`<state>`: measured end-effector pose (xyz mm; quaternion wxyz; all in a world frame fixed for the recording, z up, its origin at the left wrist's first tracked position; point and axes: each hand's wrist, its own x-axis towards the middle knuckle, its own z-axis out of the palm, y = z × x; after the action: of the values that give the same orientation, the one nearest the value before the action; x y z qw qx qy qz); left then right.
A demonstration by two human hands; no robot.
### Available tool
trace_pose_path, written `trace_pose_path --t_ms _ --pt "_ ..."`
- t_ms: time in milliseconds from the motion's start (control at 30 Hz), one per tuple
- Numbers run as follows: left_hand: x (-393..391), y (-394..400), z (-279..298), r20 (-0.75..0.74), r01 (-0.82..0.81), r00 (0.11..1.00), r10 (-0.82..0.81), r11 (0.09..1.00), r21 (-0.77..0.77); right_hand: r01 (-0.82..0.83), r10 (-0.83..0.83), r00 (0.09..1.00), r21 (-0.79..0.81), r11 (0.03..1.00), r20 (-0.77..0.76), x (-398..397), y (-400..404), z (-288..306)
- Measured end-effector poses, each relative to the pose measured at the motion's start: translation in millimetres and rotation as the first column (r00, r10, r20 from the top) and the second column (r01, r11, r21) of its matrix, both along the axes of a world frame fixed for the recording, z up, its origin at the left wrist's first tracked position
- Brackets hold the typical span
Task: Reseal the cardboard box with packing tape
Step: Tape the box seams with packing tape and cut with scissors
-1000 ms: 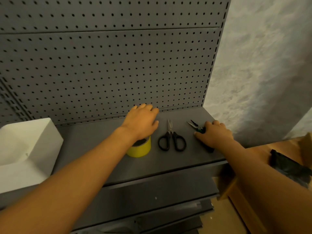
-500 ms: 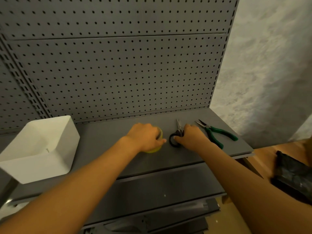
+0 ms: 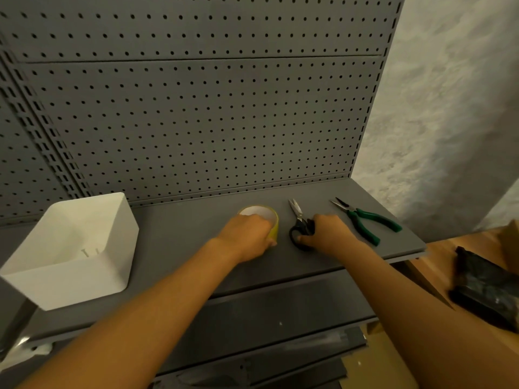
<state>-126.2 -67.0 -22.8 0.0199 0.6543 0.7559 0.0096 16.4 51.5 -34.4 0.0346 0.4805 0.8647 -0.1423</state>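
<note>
Grey shelf (image 3: pixel 179 237) under a pegboard (image 3: pixel 196 122), and you're right at it. Your left hand (image 3: pixel 248 237) wraps its fingers round the yellow tape roll (image 3: pixel 273 220) standing mid-shelf. Your right hand (image 3: pixel 327 234) curls onto the black handles of the scissors (image 3: pixel 299 220) just beside the roll, blades pointing at the pegboard. Green-handled pliers (image 3: pixel 365 220) lie to the right, a white bin (image 3: pixel 112 248) to the left.

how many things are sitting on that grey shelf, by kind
Yellow roll of packing tape: 1, gripped by the left hand
Black-handled scissors: 1, gripped by the right hand
Green-handled pliers: 1
White square bin: 1
Total: 4
</note>
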Motion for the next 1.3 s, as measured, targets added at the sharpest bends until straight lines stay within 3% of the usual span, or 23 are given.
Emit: trace_pose_path --t_ms 367,567,700,900,1300 --pt "-33.9 -10.1 35.4 -0.195 0.056 0.981 -0.015 0.976 0.210 0.067 -0.061 0.963 0.015 0.998 -0.264 -5.1 -8.3 32.3" --pt "-48.4 -42.5 77.6 -0.258 0.048 0.965 0.056 0.924 0.378 -0.043 0.085 0.881 0.100 0.994 -0.466 -23.5 -26.8 72.1" --pt "-56.6 -81.0 97.5 -0.265 -0.024 0.951 0.158 0.894 0.448 -0.152 0.199 0.831 0.132 0.979 -0.520 -39.0 -49.2 87.8" --pt "-59.0 -154.5 99.5 -0.298 -0.190 0.894 0.335 0.885 0.424 -0.301 0.328 0.737 0.147 0.942 -0.591 -56.7 -96.7 85.3" --pt "-92.8 -299.5 106.8 -0.323 -0.361 0.804 0.499 0.842 0.401 -0.493 0.508 0.620 0.207 0.845 -0.598 -127.7 -225.9 105.4"
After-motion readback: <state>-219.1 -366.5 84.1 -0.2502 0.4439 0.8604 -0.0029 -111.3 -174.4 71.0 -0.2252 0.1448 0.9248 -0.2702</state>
